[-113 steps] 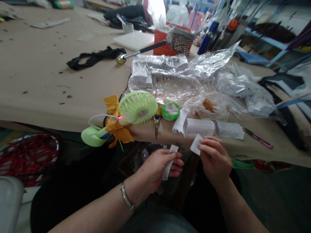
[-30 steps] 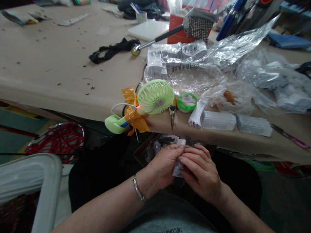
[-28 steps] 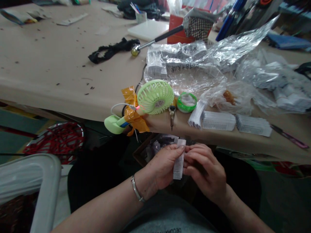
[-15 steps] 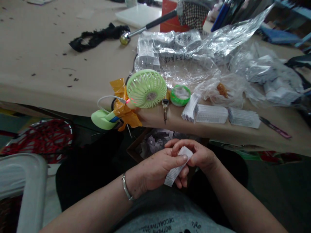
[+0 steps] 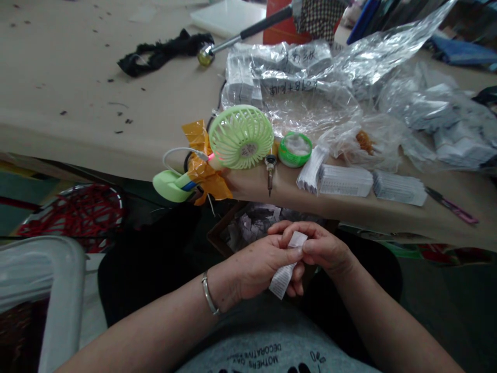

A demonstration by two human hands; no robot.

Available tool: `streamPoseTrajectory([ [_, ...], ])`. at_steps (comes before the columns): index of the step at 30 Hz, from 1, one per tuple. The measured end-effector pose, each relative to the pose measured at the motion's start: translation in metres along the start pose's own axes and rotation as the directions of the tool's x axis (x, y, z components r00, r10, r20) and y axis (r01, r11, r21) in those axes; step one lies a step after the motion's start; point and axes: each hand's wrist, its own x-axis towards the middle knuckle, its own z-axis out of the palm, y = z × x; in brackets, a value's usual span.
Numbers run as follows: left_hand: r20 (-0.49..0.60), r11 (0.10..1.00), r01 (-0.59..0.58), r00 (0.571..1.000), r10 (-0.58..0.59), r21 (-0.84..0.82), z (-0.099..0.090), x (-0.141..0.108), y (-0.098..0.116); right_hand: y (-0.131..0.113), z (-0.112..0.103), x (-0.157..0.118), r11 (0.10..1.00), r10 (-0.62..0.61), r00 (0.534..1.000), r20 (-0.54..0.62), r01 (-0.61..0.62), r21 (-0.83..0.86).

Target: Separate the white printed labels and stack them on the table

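A narrow white printed label (image 5: 282,280) is held over my lap, its lower end hanging free below the fingers. My left hand (image 5: 267,259) is closed on it, with the thumb pressed across its middle. My right hand (image 5: 324,249) is closed at the label's upper end, thumb and fingertips pinched against it and touching the left hand. Just beyond the hands, a box with crumpled paper scraps (image 5: 248,225) sits below the table edge. On the table stand stacks of similar white labels (image 5: 345,180), close to the front edge.
A green fan (image 5: 240,137) is taped at the table edge beside a soldering iron (image 5: 270,171) whose tip points towards me. A green tub (image 5: 295,149), clear plastic bags (image 5: 303,103) and a dark pink-handled cutter (image 5: 452,206) lie nearby. At left is a grey plastic chair (image 5: 73,290).
The whole view has shifted slightly, so things appear a little further right. The right thumb has moved along the label's upper part, and both hands still hold it.
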Motion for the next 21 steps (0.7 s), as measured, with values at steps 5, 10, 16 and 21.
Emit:
streamPoseTrajectory([
  [5,-0.031,0.998,-0.008,0.999,0.006,-0.064,-0.003,-0.002,-0.001,0.0,0.014,-0.013,0.926,-0.215,0.936,-0.28,0.105,-0.362],
  [10,-0.093,0.998,-0.008,0.996,0.002,-0.067,-0.002,-0.003,-0.002,-0.006,0.024,-0.025,0.518,-0.445,0.866,-0.228,0.041,-0.855],
  [16,-0.119,0.997,-0.034,0.993,0.026,-0.064,-0.002,-0.002,-0.003,-0.007,0.026,-0.022,0.386,-0.486,0.861,-0.147,0.061,-0.92],
  [21,-0.138,0.998,-0.02,0.99,0.012,-0.057,-0.003,-0.001,-0.003,-0.005,0.027,-0.02,0.382,-0.508,0.849,-0.146,0.07,-0.922],
])
